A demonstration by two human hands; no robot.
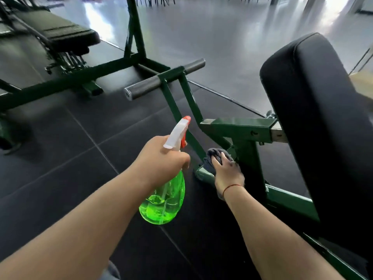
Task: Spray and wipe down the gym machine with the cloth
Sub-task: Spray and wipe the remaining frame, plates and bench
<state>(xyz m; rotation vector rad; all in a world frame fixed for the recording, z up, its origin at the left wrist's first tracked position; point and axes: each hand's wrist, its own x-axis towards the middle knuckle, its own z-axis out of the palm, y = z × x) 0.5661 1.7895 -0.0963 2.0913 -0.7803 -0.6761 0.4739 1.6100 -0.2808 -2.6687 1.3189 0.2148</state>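
Hands: left hand [161, 158] grips neck of green spray bottle [163, 201], nozzle toward frame | right hand [228, 170] presses dark cloth [214, 158] onto low green machine frame [242, 126], fingers seemingly curled over it | black pad [314, 118] right | handle bar [163, 79] beyond | dark tiled floor [70, 138].

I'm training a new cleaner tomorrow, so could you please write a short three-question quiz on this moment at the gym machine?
1. True or false: the left hand holds the spray bottle.
2. The right hand holds the cloth against: A) a dumbbell, B) the green frame, C) a window.
3. Fill in: the machine's pad is coloured ___.
Key: 1 true; 2 B; 3 black.
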